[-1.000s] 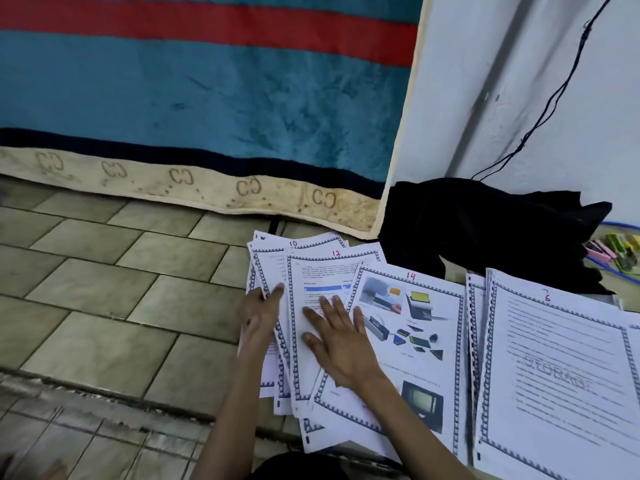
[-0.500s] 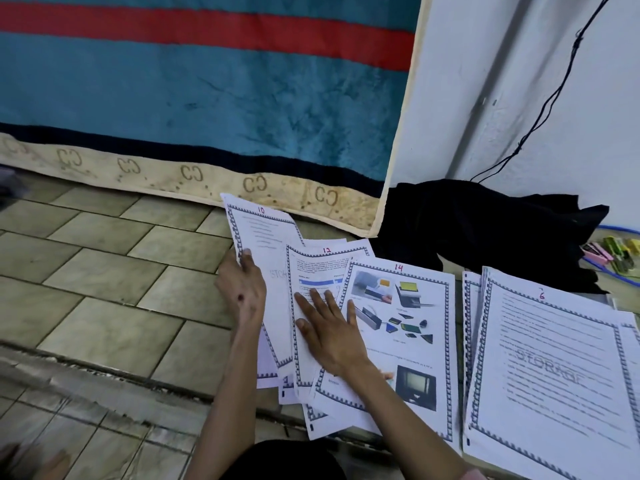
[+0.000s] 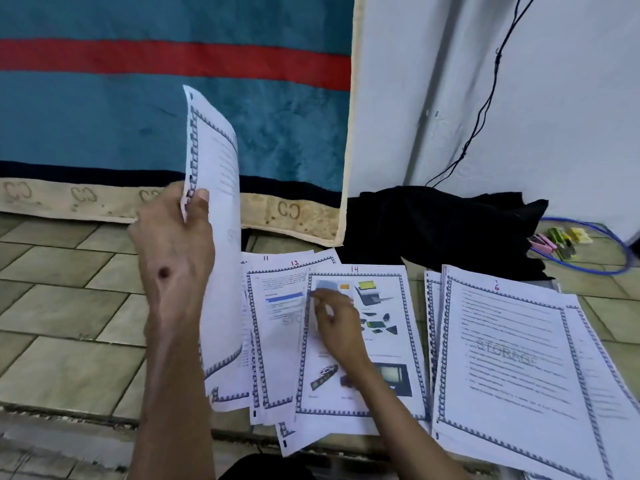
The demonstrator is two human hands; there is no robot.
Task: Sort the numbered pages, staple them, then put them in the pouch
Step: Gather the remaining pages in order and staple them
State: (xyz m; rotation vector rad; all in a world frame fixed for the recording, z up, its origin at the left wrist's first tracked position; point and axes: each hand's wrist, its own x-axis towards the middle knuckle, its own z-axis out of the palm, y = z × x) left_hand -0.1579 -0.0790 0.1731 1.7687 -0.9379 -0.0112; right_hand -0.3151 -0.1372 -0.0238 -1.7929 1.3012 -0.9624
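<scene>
The left hand (image 3: 173, 251) pinched a lifted page (image 3: 216, 216), long axis upright; the right hand (image 3: 337, 327), fingers curled, gripped page 14's (image 3: 384, 341) left edge.

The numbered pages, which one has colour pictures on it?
Page 14, under the right hand. It shows coloured device photos, while page 12 and page 6 beside it carry mostly text.

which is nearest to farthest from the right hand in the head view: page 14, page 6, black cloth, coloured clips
From the right hand:
1. page 14, under the fingers
2. page 6, to its right
3. black cloth, behind, by the wall
4. coloured clips, far right
</scene>
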